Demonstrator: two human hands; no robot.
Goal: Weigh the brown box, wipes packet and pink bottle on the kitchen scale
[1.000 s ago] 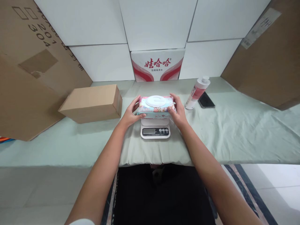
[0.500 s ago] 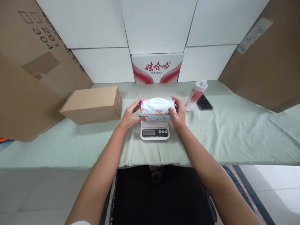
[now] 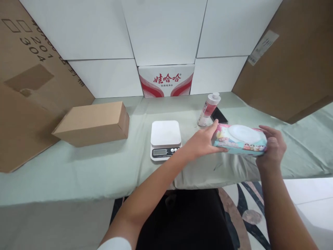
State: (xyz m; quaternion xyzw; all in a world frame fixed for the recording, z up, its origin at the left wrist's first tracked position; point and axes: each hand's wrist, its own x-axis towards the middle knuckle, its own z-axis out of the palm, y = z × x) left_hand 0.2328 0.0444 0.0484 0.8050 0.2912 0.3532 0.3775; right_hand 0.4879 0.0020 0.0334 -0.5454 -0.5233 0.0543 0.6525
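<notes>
Between my two hands is a pack of wet wipes (image 3: 240, 139), pink, white and light blue with a white oval lid, held above the right part of the table. My left hand (image 3: 204, 141) grips its left end, thumb and fingers closed on it. My right hand (image 3: 272, 146) is wrapped round the right end. To the left, a white kitchen scale (image 3: 165, 133) stands with nothing on its platform; my left forearm covers part of its button panel. Just behind the pack are a white and red bottle (image 3: 208, 109) and a dark phone (image 3: 220, 115) lying flat.
A closed brown carton (image 3: 93, 123) sits on the green cloth-covered table (image 3: 109, 173) at left. Large cardboard boxes (image 3: 28, 86) (image 3: 288, 66) flank both sides. A white box with red print (image 3: 166, 81) stands against white panels at the back.
Both hands have lifted the wet wipes pack off the scale and carried it to the right. The scale's platform now shows. My view has shifted slightly.
</notes>
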